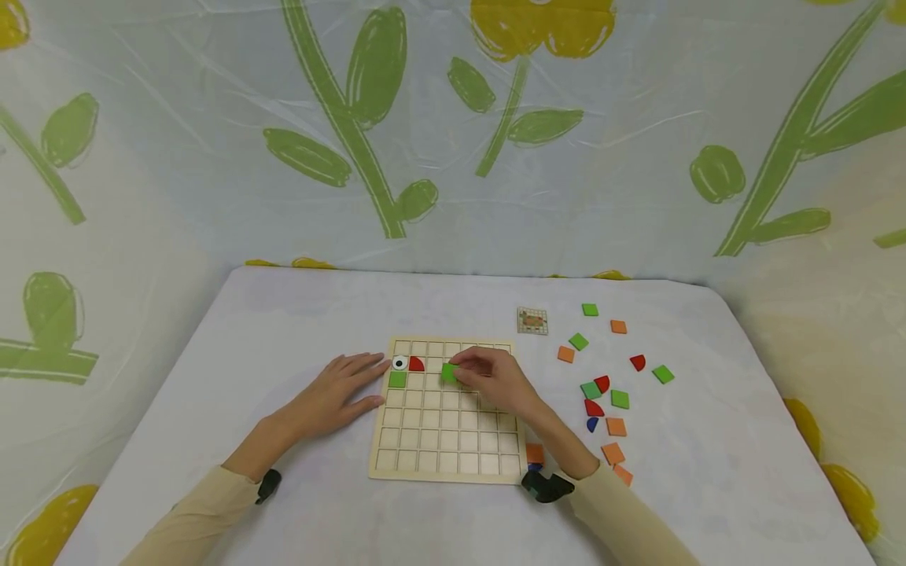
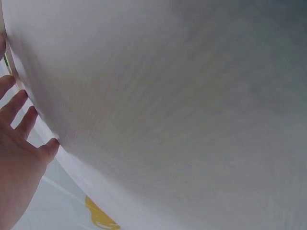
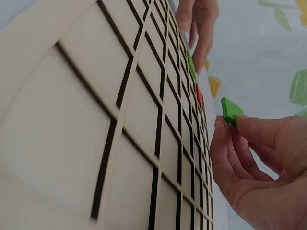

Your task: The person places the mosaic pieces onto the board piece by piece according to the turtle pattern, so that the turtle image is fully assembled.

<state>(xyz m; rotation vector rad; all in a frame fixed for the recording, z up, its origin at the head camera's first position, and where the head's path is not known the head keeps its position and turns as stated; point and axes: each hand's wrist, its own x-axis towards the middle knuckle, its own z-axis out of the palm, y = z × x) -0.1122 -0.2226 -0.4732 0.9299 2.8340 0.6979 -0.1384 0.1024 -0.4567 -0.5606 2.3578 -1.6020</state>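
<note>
A wooden grid board (image 1: 449,440) lies on the table. Its upper left cells hold an eye tile (image 1: 399,363), a red quarter-circle tile (image 1: 417,365) and a green square tile (image 1: 398,380). My right hand (image 1: 495,381) pinches another green square tile (image 1: 449,373) between thumb and fingers above the board's upper part; the right wrist view shows this green tile (image 3: 232,111) held clear of the grid. My left hand (image 1: 338,395) rests with fingers spread, fingertips at the board's left edge. In the left wrist view the left hand (image 2: 21,143) shows only partly.
Loose tiles lie right of the board, among them an orange square (image 1: 616,427), a green square (image 1: 620,399), a red quarter circle (image 1: 638,362) and a blue piece (image 1: 592,424). A small pattern card (image 1: 532,321) lies behind the board's right corner. An orange tile (image 1: 534,453) sits near the right wrist.
</note>
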